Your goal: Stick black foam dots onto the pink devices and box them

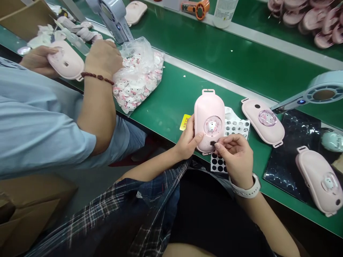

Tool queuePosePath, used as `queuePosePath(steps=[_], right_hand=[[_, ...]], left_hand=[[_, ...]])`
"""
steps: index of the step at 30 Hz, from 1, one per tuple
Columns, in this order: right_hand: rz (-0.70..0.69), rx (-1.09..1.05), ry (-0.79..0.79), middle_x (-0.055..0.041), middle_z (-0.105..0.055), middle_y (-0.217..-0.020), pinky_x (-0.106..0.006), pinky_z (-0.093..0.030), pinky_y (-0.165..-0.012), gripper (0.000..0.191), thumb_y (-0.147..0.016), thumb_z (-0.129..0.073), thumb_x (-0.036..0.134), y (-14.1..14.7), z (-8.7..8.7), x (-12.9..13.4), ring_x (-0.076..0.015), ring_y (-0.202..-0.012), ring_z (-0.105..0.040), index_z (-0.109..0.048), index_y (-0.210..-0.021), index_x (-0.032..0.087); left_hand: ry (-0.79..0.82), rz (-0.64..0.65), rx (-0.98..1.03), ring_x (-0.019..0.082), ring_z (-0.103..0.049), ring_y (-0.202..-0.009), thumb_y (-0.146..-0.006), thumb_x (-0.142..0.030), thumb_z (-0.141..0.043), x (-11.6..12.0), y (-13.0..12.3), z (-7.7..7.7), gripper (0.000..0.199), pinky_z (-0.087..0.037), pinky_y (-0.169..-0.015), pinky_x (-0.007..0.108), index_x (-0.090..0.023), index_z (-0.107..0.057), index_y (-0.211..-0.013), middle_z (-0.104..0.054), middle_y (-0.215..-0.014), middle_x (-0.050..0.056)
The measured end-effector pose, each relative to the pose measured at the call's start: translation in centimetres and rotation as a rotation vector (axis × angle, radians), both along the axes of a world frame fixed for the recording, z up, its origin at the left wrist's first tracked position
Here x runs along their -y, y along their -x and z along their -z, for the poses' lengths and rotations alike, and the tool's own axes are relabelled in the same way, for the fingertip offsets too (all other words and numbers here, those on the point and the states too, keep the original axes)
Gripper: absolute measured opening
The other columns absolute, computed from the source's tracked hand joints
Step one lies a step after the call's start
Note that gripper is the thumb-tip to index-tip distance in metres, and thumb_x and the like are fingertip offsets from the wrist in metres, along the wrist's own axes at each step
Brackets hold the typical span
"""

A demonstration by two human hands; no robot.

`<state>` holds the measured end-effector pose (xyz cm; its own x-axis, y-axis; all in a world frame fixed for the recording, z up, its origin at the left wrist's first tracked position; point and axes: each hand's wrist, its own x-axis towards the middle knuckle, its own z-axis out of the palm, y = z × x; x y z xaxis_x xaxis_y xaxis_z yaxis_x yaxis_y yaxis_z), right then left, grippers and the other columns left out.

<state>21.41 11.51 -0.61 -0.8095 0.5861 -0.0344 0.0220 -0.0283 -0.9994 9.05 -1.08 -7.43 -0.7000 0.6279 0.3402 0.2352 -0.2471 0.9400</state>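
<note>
My left hand [187, 140] grips the left edge of a pink oval case [209, 117] with a round cat-face window, propped at the near edge of the green belt [219, 60]. My right hand [234, 154] pinches a small black round sticker [212, 143] against the case's lower end. Under the case lies a white sticker sheet [235, 128] with rows of black dots, several spots bare. A yellow tag [184, 122] lies just left of the case.
Two more pink cases [264, 121] [320, 180] lie to the right, one on a black tray [292, 157]. A co-worker's hands [103, 57] hold another pink case [65, 60] at left, beside a bag of cat-face pieces [139, 78]. Grey lamp arms [316, 92] reach over the belt.
</note>
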Motion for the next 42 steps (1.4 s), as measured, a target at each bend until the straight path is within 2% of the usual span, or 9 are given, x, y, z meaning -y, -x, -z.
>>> queuePosePath(steps=[11,26,34,42], right_hand=[[-0.016,0.065,-0.105,-0.0008,-0.068,-0.082,-0.032,-0.060,-0.067,0.029,-0.080,-0.084,0.031,-0.34,0.62,-0.16,-0.0163,-0.071,-0.068,-0.058,-0.088,0.022],[-0.028,0.092,-0.113,-0.0019,-0.068,-0.084,-0.034,-0.061,-0.071,0.029,-0.079,-0.085,0.035,-0.41,0.81,-0.56,-0.0173,-0.075,-0.069,-0.060,-0.085,0.021],[0.018,0.110,-0.331,0.0002,-0.068,-0.080,-0.030,-0.057,-0.064,0.019,-0.083,-0.079,0.028,-0.37,0.24,-0.06,-0.0152,-0.067,-0.067,-0.061,-0.085,0.021],[0.033,0.148,-0.399,0.0017,-0.066,-0.076,-0.029,-0.056,-0.063,0.017,-0.083,-0.076,0.027,-0.10,0.18,0.00,-0.0143,-0.066,-0.065,-0.060,-0.088,0.022]], left_hand=[[-0.010,0.001,-0.026,0.034,-0.049,-0.137,-0.101,-0.051,-0.053,-0.05,0.04,0.11,0.063,-0.041,-0.118,0.054,-0.025,-0.031,-0.154,-0.046,-0.152,0.014],[-0.002,0.013,-0.013,0.034,-0.045,-0.142,-0.101,-0.052,-0.054,0.02,-0.01,0.28,0.066,-0.038,-0.122,0.054,-0.025,-0.029,-0.156,-0.042,-0.157,0.014],[-0.049,0.064,0.002,0.036,-0.040,-0.149,-0.101,-0.052,-0.055,0.02,0.10,0.54,0.068,-0.032,-0.127,0.055,-0.026,-0.028,-0.158,-0.037,-0.162,0.013],[-0.088,0.106,0.040,0.035,-0.042,-0.148,-0.100,-0.048,-0.059,0.02,-0.01,0.47,0.071,-0.036,-0.126,0.053,-0.026,-0.026,-0.159,-0.039,-0.161,0.014]])
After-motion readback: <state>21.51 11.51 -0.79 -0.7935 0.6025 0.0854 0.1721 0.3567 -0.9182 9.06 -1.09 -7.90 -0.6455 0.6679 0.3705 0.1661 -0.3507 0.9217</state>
